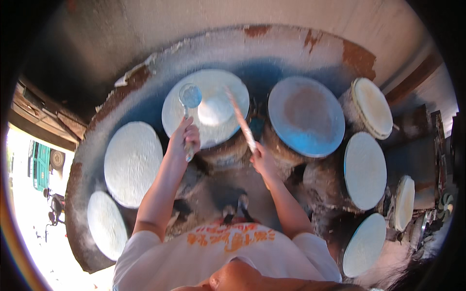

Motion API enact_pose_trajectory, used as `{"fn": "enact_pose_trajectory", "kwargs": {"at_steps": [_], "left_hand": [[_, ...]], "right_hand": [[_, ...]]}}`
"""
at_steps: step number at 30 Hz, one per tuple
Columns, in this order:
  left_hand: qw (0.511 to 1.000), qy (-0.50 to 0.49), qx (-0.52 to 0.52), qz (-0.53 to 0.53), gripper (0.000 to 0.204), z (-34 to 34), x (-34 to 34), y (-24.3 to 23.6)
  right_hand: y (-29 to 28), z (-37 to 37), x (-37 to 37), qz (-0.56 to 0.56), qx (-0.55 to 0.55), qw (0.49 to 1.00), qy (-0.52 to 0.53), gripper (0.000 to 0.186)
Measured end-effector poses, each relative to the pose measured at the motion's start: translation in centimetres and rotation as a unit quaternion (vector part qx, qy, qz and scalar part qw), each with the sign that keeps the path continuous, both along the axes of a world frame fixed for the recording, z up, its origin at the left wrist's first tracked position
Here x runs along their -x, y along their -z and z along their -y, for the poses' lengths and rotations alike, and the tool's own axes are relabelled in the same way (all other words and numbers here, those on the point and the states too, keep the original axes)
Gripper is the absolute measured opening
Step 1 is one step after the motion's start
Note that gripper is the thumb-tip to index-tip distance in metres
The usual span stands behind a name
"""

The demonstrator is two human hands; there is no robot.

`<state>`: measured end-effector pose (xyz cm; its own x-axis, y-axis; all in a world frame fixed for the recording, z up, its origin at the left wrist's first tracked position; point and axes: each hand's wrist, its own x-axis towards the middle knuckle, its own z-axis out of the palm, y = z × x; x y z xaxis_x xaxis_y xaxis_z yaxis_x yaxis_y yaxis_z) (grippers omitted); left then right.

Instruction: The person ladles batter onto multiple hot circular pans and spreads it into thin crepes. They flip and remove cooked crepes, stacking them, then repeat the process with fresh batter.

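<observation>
Hands close around tools above the central steaming cloth (pixel 213 123): left hand (pixel 183 138) gripping a ladle (pixel 190 97) spreading batter, right hand (pixel 261 157) holding a flat stick (pixel 240 121) ready.

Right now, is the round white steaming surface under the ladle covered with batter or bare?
Covered: the round white steaming surface shows a pale, even coating, with a thicker white patch just beside the metal ladle.

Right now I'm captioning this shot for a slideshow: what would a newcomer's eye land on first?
First, the ring of round white discs curving around the person, with one blue, brown-centred disc at upper right. At the centre, the left hand holds a ladle over the middle disc, while the right hand holds a flat stick across it.
</observation>
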<state>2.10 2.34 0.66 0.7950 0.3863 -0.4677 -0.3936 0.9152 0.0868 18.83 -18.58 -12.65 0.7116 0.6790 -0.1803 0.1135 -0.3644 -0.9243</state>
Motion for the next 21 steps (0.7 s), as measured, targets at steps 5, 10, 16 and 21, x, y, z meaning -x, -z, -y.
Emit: {"fn": "enact_pose_trajectory", "kwargs": {"at_steps": [5, 10, 16, 21], "left_hand": [[0.994, -0.096, 0.034, -0.039, 0.014, 8.0, -2.4, 2.9], [0.925, -0.089, 0.263, 0.261, 0.032, 6.2, 0.9, -0.9], [0.898, -0.070, 0.147, 0.409, 0.036, 6.3, 4.7, -7.0], [0.928, -0.066, 0.105, 0.352, 0.031, 1.0, 0.8, -9.0]], "right_hand": [[-1.6, -3.9, 5.5, -0.024, -0.040, 0.996, -0.075, 0.036], [-9.0, -4.6, 4.8, 0.315, 0.048, 0.940, -0.121, 0.031], [-2.0, -3.4, -1.1, 0.095, -0.083, 0.982, -0.140, 0.032], [-3.5, -4.2, -2.5, 0.088, -0.051, 0.977, -0.189, 0.035]]}}
